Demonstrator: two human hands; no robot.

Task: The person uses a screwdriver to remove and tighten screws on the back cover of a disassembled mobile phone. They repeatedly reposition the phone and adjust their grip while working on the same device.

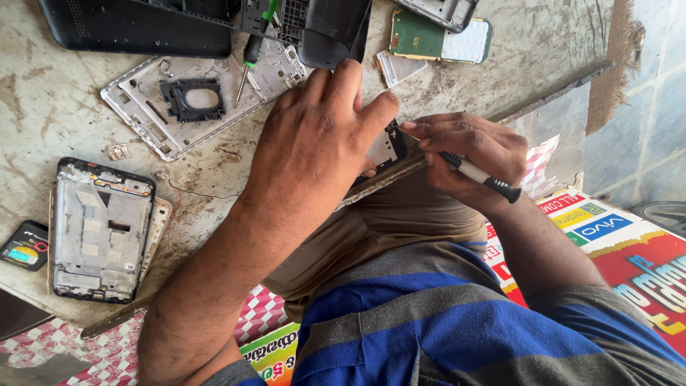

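My left hand (321,136) lies palm-down over a disassembled phone (389,146) at the edge of the worn table (43,93), pressing it in place; most of the phone is hidden under the hand. My right hand (464,146) pinches a small screwdriver with a black and white handle (482,177). Its tip points into the phone's exposed corner, right beside my left thumb.
A white phone frame (143,107) with a green-handled screwdriver (251,50) on it lies further back. A silver mid-frame (100,229) and a small black battery (25,246) sit at left. Black covers (136,28) and a green board (439,39) line the far side. Colourful printed sheets (629,257) lie at right.
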